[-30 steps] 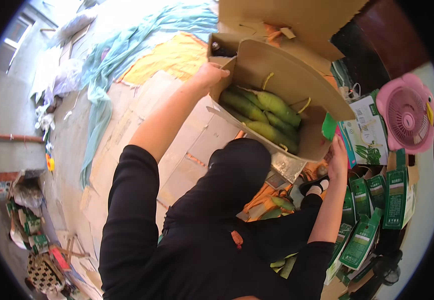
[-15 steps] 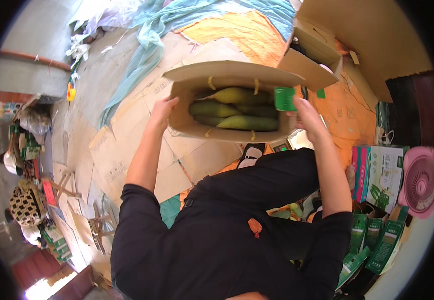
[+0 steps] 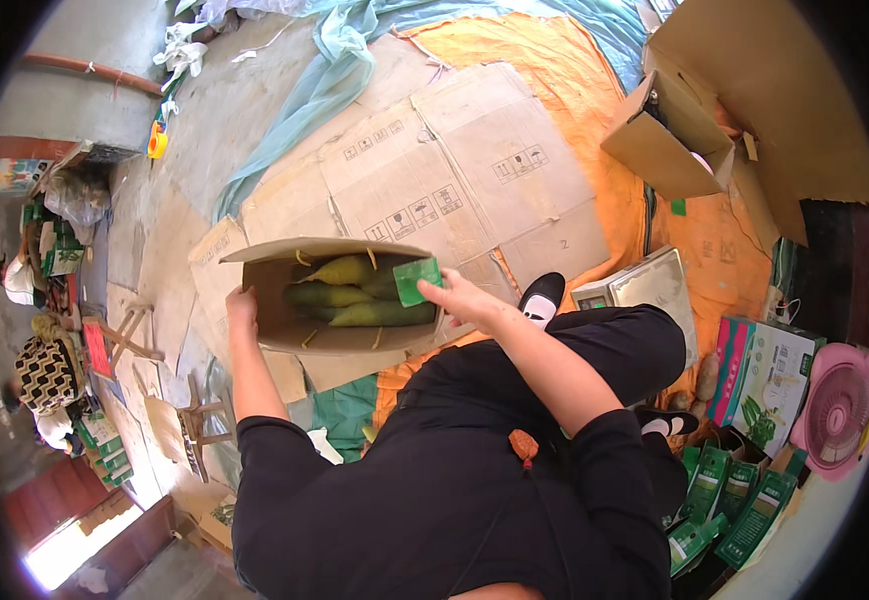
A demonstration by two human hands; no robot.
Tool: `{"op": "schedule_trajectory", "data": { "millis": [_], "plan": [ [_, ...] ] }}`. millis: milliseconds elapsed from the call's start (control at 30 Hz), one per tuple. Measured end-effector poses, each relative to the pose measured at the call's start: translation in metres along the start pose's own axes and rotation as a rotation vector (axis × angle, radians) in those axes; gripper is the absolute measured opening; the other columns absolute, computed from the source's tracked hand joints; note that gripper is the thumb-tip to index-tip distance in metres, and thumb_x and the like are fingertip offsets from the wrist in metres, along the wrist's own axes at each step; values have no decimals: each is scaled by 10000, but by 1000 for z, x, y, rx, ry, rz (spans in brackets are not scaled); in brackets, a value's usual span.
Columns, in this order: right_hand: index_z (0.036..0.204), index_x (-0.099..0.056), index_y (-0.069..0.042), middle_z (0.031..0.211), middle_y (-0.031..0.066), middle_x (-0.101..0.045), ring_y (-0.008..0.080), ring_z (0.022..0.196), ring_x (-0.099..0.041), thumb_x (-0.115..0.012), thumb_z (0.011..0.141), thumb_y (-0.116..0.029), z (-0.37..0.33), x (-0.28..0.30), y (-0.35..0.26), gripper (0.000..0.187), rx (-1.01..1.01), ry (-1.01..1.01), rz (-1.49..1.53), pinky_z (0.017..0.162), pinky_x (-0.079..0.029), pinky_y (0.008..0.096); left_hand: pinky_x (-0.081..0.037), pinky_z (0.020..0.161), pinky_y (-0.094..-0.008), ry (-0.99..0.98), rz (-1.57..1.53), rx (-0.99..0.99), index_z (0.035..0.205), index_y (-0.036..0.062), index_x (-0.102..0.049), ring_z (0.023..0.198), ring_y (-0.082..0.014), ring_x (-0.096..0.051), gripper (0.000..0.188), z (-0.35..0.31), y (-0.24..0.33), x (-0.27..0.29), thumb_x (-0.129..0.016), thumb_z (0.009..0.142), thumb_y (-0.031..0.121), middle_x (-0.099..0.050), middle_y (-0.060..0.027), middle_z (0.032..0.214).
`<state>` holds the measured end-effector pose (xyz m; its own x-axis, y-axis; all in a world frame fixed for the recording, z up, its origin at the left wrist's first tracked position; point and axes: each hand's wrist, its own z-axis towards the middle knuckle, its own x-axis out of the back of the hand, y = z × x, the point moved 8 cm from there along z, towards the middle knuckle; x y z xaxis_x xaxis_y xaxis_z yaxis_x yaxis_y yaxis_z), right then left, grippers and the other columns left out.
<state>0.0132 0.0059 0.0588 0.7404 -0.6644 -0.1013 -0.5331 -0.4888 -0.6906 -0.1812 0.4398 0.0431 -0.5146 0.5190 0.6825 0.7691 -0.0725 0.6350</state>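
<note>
An open cardboard box (image 3: 354,347) with yellow cord loops is held at the left of my lap, above the cardboard-covered floor. Inside lie several long green vegetables (image 3: 379,315) with tapered ends that look like green radishes. My left hand (image 3: 242,308) is closed on the box's left end, its fingers partly hidden. At the right end, my right hand (image 3: 459,298) pinches a small green card (image 3: 415,281) against the box's edge. The rest of that hand's grip on the box is hidden.
Flattened cardboard (image 3: 414,200) and an orange sheet (image 3: 524,45) cover the floor. Beside my knee stands a metal-topped unit (image 3: 659,295). At right are an open carton (image 3: 674,185), a pink fan (image 3: 839,412) and several green boxes (image 3: 709,485). Another person (image 3: 49,375) works far left.
Both hands have brought the box left and closer to my body. More of the floor cardboard and the metal-topped unit shows, and my view has shifted somewhat.
</note>
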Motion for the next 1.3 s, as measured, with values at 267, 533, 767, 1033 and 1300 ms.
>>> {"op": "schedule_trajectory", "data": {
  "millis": [267, 533, 767, 1033, 1300],
  "plan": [
    [1215, -514, -24, 997, 111, -619, 149, 843, -584, -561, 878, -268, -22, 78, -63, 419, 327, 152, -145, 714, -479, 283, -447, 594, -341, 142, 310, -158, 870, -26, -650, 646, -187, -591, 209, 24, -3, -7, -580, 823, 165, -640, -104, 718],
    [1184, -534, -55, 1005, 40, -629, 93, 834, -575, -556, 885, -268, -128, 203, -82, 367, 244, 533, 53, 672, -465, 219, -476, 653, -394, 41, 494, -104, 864, 49, -682, 761, -333, -641, 269, 50, 26, 6, -622, 788, 299, -666, -162, 801],
    [1181, -535, -68, 1000, 36, -628, 63, 827, -575, -533, 918, -223, -186, 269, -61, 305, 318, 775, 311, 678, -461, 198, -473, 773, -420, 98, 705, -521, 1024, 170, -653, 902, -338, -602, 277, 63, 120, -41, -622, 757, 237, -647, -158, 933],
    [1198, -516, -57, 1021, 41, -620, 89, 858, -578, -532, 920, -221, -242, 291, -7, 323, 368, 886, 406, 701, -467, 215, -444, 878, -333, -103, 234, -521, 1140, 27, -580, 1029, -254, -569, 391, 105, 125, -19, -573, 750, 64, -610, -138, 1097],
    [1173, -534, -58, 1013, 51, -628, 107, 862, -584, -559, 902, -238, -283, 300, 22, 326, 471, 1040, 443, 711, -461, 233, -459, 805, -285, -142, 24, -720, 1139, 4, -577, 919, -168, -581, 317, 45, 285, -53, -554, 831, 73, -625, -92, 1019]
  ]
}}
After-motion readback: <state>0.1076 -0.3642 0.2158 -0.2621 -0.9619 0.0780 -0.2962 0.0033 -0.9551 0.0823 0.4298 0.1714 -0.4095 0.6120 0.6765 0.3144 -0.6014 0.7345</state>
